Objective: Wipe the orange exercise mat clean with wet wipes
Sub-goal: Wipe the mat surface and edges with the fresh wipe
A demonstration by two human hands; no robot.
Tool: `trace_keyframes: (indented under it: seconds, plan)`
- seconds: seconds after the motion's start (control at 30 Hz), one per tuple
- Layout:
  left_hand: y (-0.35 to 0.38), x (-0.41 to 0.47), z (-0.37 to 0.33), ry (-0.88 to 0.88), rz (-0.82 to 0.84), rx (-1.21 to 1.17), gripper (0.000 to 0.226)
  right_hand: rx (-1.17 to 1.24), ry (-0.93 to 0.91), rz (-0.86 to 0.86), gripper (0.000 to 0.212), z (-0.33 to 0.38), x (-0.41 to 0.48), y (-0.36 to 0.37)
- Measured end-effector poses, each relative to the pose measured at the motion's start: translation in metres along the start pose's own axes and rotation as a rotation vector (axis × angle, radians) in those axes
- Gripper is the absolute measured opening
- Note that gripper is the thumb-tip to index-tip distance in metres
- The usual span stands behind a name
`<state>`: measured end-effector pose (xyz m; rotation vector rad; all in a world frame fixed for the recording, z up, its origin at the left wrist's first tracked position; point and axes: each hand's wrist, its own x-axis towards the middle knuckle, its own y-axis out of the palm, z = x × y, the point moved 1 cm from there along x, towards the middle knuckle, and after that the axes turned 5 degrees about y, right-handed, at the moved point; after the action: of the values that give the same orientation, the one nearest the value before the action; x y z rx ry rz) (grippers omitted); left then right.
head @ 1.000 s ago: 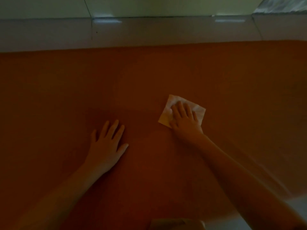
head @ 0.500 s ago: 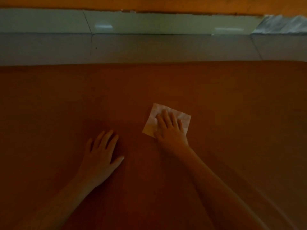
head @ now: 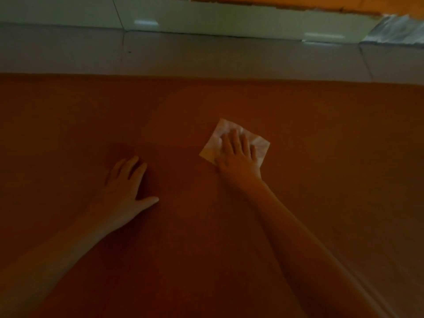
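Observation:
The orange exercise mat [head: 321, 157] fills most of the dim head view. A white wet wipe [head: 223, 131] lies flat on it, right of centre. My right hand [head: 237, 157] presses on the wipe with straight fingers, covering its near half. My left hand [head: 125, 191] rests flat on the bare mat to the left, fingers spread, apart from the wipe.
Beyond the mat's far edge runs grey tiled floor [head: 206, 56], then a pale skirting [head: 206, 17] along an orange wall. A crinkled silvery sheet [head: 394, 31] lies at the top right corner.
My right hand slid the wipe left and then back to the right across the mat. My left hand stayed planted. The view tilted up, showing more floor and wall.

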<state>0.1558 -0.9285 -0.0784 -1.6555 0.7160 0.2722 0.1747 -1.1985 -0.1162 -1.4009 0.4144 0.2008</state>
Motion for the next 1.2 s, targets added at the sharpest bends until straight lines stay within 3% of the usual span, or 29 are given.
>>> trace_keyframes:
  seconds: [0.2,0.27,0.47,0.53,0.6,0.7,0.8,0.93,1.0,1.13,1.2]
  plan:
    - [-0.011,0.023,-0.003,0.079,-0.039,0.093,0.094,-0.079,-0.305,0.002,0.061,0.015,-0.013,0.0]
    - [-0.011,0.024,-0.007,0.088,-0.014,0.13,0.094,-0.131,-0.286,-0.005,0.062,-0.003,0.002,-0.01]
    - [-0.015,0.021,-0.013,0.069,-0.048,0.158,0.094,-0.03,0.027,-0.002,0.064,0.009,0.072,-0.037]
    - [-0.015,0.021,-0.016,0.069,-0.043,0.173,0.094,-0.039,-0.033,-0.008,0.063,0.029,0.078,-0.034]
    - [-0.014,0.023,-0.015,0.064,-0.05,0.177,0.094,-0.062,-0.21,-0.027,0.061,0.044,0.075,-0.031]
    - [-0.013,0.023,-0.016,0.061,-0.041,0.165,0.094,-0.122,-0.327,-0.032,0.062,0.03,0.086,-0.04]
    - [-0.012,0.023,-0.015,0.057,-0.037,0.174,0.094,-0.097,-0.168,-0.084,0.063,-0.004,0.123,-0.054]
    - [-0.01,0.024,-0.013,0.063,-0.059,0.168,0.095,-0.072,0.092,-0.028,0.064,-0.012,0.15,-0.074]
    - [-0.009,0.025,-0.012,0.056,-0.052,0.165,0.095,-0.015,0.053,-0.041,0.062,0.013,0.147,-0.076]
    - [-0.013,0.024,-0.015,0.054,-0.051,0.187,0.093,-0.114,-0.238,-0.044,0.059,0.024,0.136,-0.053]
    - [-0.014,0.022,-0.016,0.047,-0.042,0.188,0.093,-0.177,-0.183,-0.057,0.061,-0.005,0.143,-0.053]
